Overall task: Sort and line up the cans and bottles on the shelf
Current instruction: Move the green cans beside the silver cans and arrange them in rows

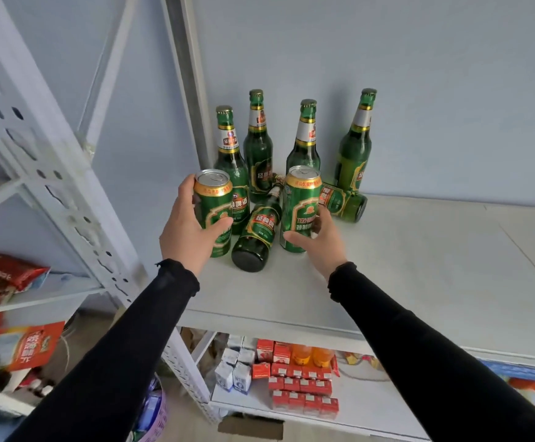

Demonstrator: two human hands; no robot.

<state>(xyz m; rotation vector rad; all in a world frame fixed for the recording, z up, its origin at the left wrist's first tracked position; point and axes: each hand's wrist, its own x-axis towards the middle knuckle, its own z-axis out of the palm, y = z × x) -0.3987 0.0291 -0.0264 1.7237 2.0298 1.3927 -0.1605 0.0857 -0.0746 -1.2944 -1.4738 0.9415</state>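
Shelf (419, 266): green cans (301, 208) in hands (186, 231).

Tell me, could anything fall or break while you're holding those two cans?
Maybe. The bottle lying between the cans points its base at the shelf's front edge; a nudge from either hand might roll it. The second lying bottle rests against the upright bottle at far right, so bumping it could topple that one. The left hand and right hand each grip a can close to the glass.
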